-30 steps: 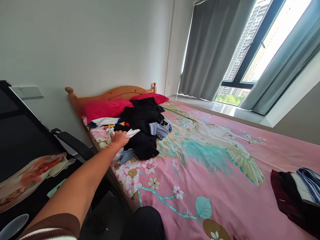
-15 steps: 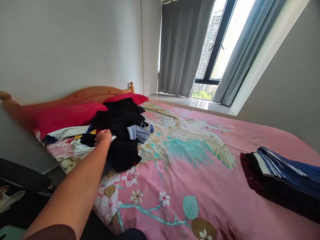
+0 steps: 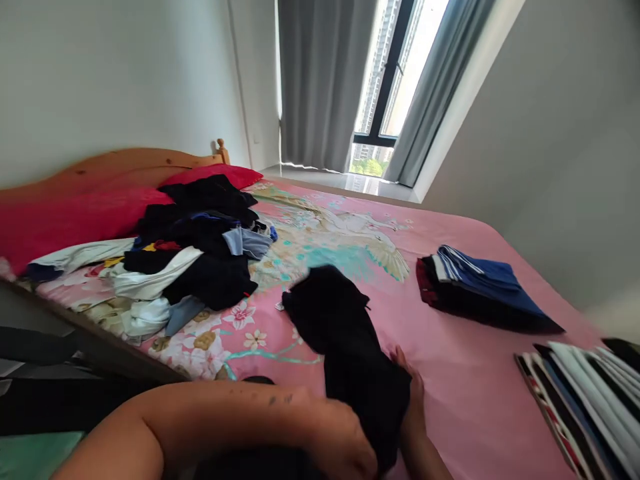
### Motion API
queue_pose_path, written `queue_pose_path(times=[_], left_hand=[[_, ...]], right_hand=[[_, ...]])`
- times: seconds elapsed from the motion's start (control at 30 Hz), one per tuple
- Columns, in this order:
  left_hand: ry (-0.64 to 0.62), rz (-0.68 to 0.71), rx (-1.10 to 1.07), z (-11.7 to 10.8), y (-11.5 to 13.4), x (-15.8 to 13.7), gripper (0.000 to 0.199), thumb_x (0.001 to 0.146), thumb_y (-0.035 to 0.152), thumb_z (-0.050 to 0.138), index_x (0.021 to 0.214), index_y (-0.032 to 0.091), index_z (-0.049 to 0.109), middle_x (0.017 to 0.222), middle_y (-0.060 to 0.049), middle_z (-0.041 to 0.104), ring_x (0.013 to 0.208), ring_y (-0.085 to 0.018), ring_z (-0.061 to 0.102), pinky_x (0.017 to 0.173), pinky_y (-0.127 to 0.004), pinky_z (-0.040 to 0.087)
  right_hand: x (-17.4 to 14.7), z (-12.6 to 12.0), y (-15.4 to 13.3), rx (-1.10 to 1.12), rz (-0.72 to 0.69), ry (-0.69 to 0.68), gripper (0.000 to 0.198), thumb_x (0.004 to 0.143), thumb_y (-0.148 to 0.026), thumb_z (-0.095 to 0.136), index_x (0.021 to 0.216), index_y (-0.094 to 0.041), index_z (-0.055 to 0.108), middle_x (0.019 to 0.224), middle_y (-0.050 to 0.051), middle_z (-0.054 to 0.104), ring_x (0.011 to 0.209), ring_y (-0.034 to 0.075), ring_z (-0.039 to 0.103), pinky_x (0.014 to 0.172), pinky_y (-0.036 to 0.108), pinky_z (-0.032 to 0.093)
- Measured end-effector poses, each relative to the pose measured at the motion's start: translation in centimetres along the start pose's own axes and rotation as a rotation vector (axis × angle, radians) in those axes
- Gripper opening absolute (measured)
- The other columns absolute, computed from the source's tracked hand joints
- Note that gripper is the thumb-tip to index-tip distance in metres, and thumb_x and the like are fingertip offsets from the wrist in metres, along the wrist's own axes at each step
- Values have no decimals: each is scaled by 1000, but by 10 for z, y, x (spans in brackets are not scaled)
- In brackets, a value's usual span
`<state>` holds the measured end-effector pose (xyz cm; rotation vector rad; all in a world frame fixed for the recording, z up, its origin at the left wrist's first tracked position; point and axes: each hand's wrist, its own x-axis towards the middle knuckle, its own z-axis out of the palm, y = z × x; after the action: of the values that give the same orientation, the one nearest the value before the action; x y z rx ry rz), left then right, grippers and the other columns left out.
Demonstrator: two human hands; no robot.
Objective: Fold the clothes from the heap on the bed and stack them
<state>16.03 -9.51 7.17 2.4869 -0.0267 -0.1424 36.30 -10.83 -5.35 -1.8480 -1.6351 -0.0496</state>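
Observation:
A black garment (image 3: 350, 327) lies partly spread on the pink bed in front of me; whether it is a top or trousers I cannot tell. At its near end my left hand (image 3: 345, 437) is closed on the cloth, knuckles up. My right hand (image 3: 414, 400) rests against the garment's right edge with fingers stretched out, the cloth covering part of the palm. To the left, a loose heap of clothes (image 3: 210, 273) holds black, white and grey-blue pieces.
Folded clothes (image 3: 480, 287), blue over black and dark red, lie on the right of the bed. A row of folded garments (image 3: 590, 400) sits at the lower right. Red pillows (image 3: 85, 217) line the wooden headboard (image 3: 150, 159). Grey curtains (image 3: 320, 87) flank the window.
My left hand has come from the heap to the near side of the bed with the black garment. My right hand now touches it, and the view has swung right and down.

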Motion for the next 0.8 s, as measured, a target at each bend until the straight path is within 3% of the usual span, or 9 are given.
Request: queue_pose_path(times=[0.07, 0.1, 0.17, 0.3, 0.37, 0.47, 0.6, 0.7, 0.8], left_hand=[[-80, 36, -17, 24, 22, 10, 7, 72, 26, 62, 66, 25, 64, 65, 5, 67, 55, -13, 59, 43, -23, 36], [-42, 26, -39, 26, 27, 11, 7, 74, 29, 63, 68, 25, 65, 69, 4, 69, 58, -13, 61, 46, -23, 38], [169, -87, -67, 10, 21, 8, 13, 79, 33, 58, 76, 24, 67, 78, 2, 71, 69, -13, 64, 57, -21, 44], [693, -630, 27, -45, -32, -8, 21, 83, 25, 50, 95, 20, 67, 96, -3, 69, 91, -15, 63, 83, -22, 47], [838, -858, 66, -61, -65, -19, 33, 83, 19, 47, 112, 18, 61, 114, -5, 64, 106, -16, 58, 94, -25, 44], [851, -991, 93, -63, -102, -33, 52, 78, 11, 44, 130, 14, 48, 131, -13, 52, 122, -22, 49, 104, -35, 38], [744, -986, 112, -51, -120, -35, 71, 67, 6, 55, 136, 20, 44, 148, -10, 33, 138, -27, 26, 112, -44, 24], [664, -944, 106, -48, -116, -28, 55, 62, 5, 58, 114, 23, 63, 146, -8, 38, 139, -31, 23, 111, -52, 20], [651, -872, 80, -52, -104, -23, 28, 66, 7, 55, 86, 21, 69, 128, -7, 56, 133, -30, 34, 110, -51, 23]], right_hand=[[-1, -6, -3, -4, 41, 1, 57, 87, -35, 32, 142, -21, 29, 136, 11, 47, 120, 26, 47, 103, 47, 31], [-1, -8, -4, 3, 51, -8, 59, 87, -34, 32, 144, -22, 25, 139, 10, 45, 122, 26, 46, 104, 47, 28], [-1, -11, -3, 46, 65, -41, 61, 87, -34, 34, 146, -24, 21, 142, 9, 41, 125, 25, 42, 107, 48, 23], [0, -10, 3, 120, 83, -97, 58, 87, -34, 36, 144, -25, 29, 140, 8, 44, 126, 25, 42, 109, 48, 19], [0, -9, 7, 151, 85, -90, 57, 86, -35, 37, 142, -24, 33, 137, 8, 47, 124, 25, 44, 109, 47, 18], [-2, -11, 10, 218, 68, -108, 50, 86, -34, 37, 134, -26, 45, 130, 5, 54, 122, 23, 46, 110, 47, 15], [-1, -18, 7, 337, 71, -159, 38, 83, -33, 39, 113, -25, 61, 114, 3, 63, 112, 22, 53, 110, 47, 15], [-4, -25, -4, 440, 84, -128, 30, 80, -34, 42, 98, -23, 64, 100, 3, 67, 100, 20, 58, 109, 46, 20], [-20, -43, -18, 539, 136, -113, 27, 80, -39, 43, 89, -21, 62, 86, 2, 65, 85, 19, 59, 92, 38, 41]])
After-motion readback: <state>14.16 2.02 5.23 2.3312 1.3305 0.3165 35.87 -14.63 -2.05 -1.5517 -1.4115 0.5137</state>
